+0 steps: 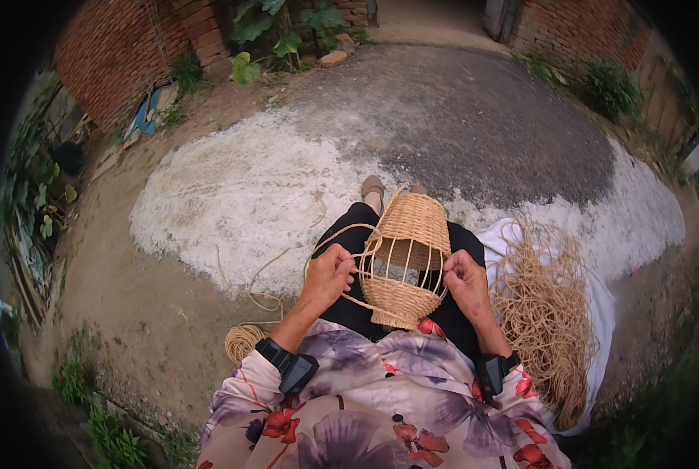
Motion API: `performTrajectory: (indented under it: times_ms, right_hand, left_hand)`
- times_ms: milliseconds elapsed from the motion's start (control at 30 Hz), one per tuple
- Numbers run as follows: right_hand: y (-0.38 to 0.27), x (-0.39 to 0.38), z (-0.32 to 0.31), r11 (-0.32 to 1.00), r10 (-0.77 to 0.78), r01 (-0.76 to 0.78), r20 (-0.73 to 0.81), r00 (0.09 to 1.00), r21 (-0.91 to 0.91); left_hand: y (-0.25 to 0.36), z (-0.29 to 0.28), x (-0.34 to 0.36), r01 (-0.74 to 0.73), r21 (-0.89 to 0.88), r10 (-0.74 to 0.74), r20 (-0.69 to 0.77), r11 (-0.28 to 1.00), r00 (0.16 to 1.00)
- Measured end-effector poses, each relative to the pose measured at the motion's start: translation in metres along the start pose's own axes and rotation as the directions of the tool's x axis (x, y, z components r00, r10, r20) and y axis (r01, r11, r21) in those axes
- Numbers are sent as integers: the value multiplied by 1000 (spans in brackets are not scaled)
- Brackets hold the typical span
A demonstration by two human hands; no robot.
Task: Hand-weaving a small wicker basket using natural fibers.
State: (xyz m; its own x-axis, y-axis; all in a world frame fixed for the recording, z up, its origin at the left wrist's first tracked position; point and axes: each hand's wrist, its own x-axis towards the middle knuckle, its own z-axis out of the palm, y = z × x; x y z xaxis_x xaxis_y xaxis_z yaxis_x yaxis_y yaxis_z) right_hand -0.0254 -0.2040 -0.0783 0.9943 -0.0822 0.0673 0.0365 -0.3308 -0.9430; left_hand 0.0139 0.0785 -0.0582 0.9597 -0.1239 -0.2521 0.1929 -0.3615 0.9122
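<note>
A woven straw-coloured basket rests on its side across my lap, between my knees. Its far part and its near band are woven close, and bare upright stakes span the gap in the middle. My left hand is closed on a strand of straw cord at the basket's left side; the cord loops over the stakes there. At the right side, my right hand has its fingers curled against the rim of the near band, beside a stake. Whatever lies between those right fingertips is too small to make out.
A large tangled heap of cord lies on a white cloth at my right. A coil of cord sits on the ground at my left, its tail running toward my hand. Brick walls and leafy plants stand farther off.
</note>
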Motion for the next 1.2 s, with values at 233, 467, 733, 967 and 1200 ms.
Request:
performTrajectory:
  times_ms: [233, 467, 733, 967, 1200]
  right_hand:
    - [-11, -3, -10, 976, -30, 29, 0, 1000, -217]
    - [-16, 3, -18, 996, -13, -10, -265, 964, -87]
    - [-54, 22, 15, 977, 24, -27, -15, 1000, -209]
    - [-47, 20, 22, 962, -43, 32, -35, 998, -270]
    - [-49, 18, 23, 959, -47, 40, -18, 999, -279]
  left_hand:
    - [14, 5, 0, 111, -579, 11, 203, 808, 979]
    - [49, 20, 3, -113, -264, 197, 317, 958, 928]
    - [34, 30, 2, -236, 21, 236, 0, 972, 972]
    - [26, 3, 12, -22, -231, 37, 61, 973, 997]
    - [55, 17, 36, -12, -12, 14, 230, 1000, 973]
